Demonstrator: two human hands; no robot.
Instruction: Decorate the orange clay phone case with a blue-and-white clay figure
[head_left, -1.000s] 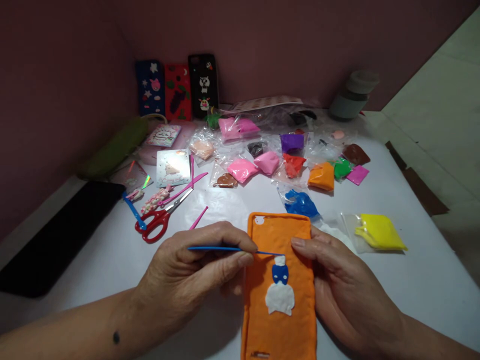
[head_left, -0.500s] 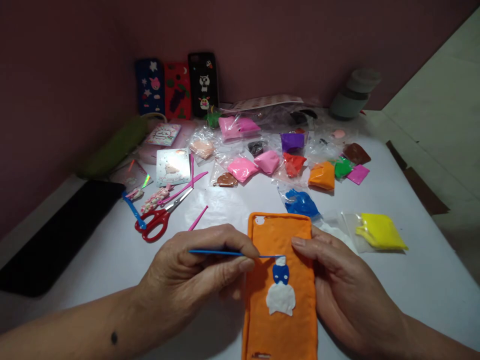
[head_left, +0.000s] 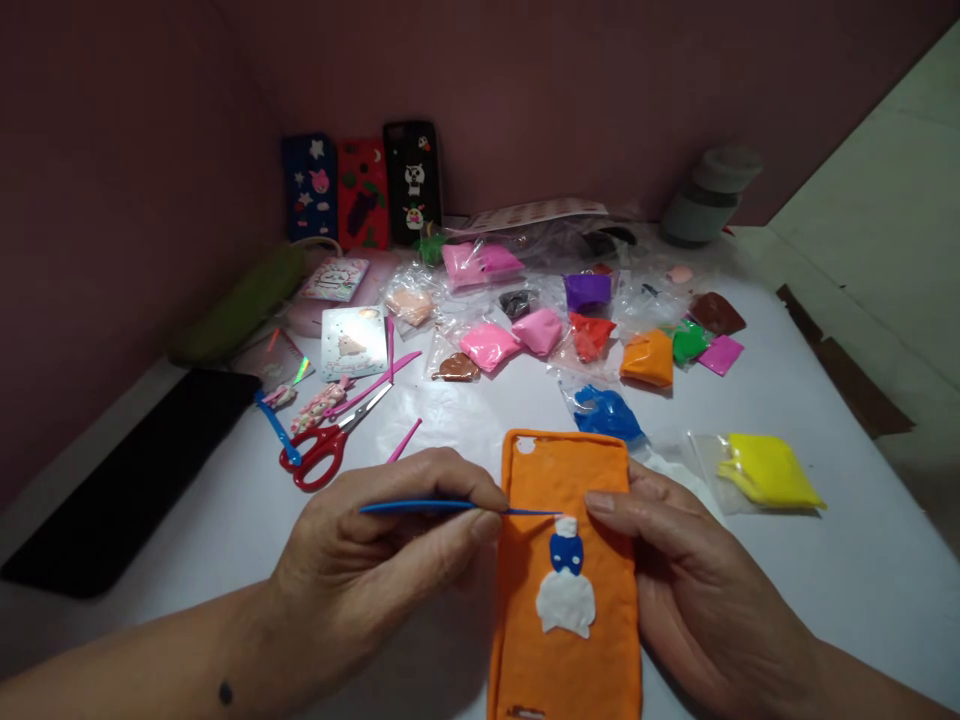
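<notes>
My left hand (head_left: 405, 545) pinches a thin blue modelling tool (head_left: 420, 506), its fine tip touching or just above the top edge of a small white clay piece (head_left: 566, 526). My right hand (head_left: 690, 560) grips the right edge of an orange clay-covered phone case (head_left: 566, 670), thumb on its face and fingers behind. Below the small white piece sits a blue clay shape (head_left: 566, 553) with two white spots, and under that a larger white clay shape (head_left: 566, 602) with two points at its lower edge.
Red-handled scissors (head_left: 322, 450) and a pink tool (head_left: 406, 440) lie at the left, beside a black slab (head_left: 135, 480). Bags of coloured clay, including blue (head_left: 604, 412) and yellow (head_left: 772, 472), spread beyond the case. Decorated cases (head_left: 412, 185) lean on the wall near a jar (head_left: 705, 195).
The blue tool has drawn back slightly to the left, its tip now at the white piece's upper left. My right hand keeps its hold on the case; the whole view has shifted a little.
</notes>
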